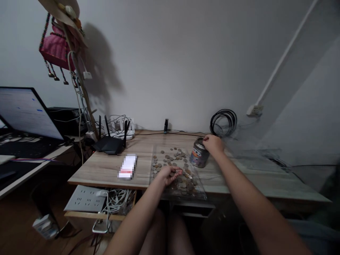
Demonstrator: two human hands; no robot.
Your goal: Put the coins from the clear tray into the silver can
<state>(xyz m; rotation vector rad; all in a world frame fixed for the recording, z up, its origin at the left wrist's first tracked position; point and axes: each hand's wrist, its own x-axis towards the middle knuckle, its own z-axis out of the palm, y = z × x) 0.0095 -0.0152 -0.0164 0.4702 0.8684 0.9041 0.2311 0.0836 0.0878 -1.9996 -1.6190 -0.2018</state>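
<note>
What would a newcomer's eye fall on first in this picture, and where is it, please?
Probably the many coins, spread on clear plastic at the middle of the desk, with the left hand over them. Just right of them, the right hand is at the top of a tin. At upper left, a pink bag stands out against the pale wall.

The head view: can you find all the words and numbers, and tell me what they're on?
None can be read.
Can: colourful printed label, too blurred to read.
Coins: any markings are too small to read.
Laptop: lines on the screen, too blurred to read.
Phone: the screen is blocked out in squares, so nothing reads.
</note>
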